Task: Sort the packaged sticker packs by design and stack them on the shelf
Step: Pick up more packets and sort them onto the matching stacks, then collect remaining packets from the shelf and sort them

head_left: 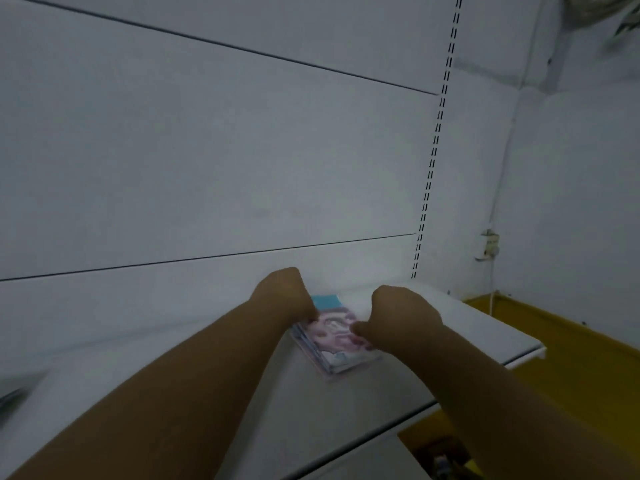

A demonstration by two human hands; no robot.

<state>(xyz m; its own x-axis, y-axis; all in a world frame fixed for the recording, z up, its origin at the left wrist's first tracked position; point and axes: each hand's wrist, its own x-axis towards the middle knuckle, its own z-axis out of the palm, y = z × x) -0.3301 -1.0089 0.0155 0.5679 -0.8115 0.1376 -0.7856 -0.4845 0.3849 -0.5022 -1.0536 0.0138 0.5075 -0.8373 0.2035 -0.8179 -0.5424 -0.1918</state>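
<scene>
A small stack of packaged sticker packs [337,346], pink and white with a blue header at the far end, lies on the white shelf [207,368]. My left hand [282,294] grips the stack's left edge, fingers curled under. On the stack's right edge is my right hand [398,315], its thumb on the top pack. The picture is blurred, so the design on the packs is unclear.
The shelf ends at a right edge [526,351], with a yellow base [571,358] below. A white back panel with a slotted upright [433,161] stands behind. A blurred dark object [12,398] lies at the shelf's far left. A wall socket [490,245] hangs right.
</scene>
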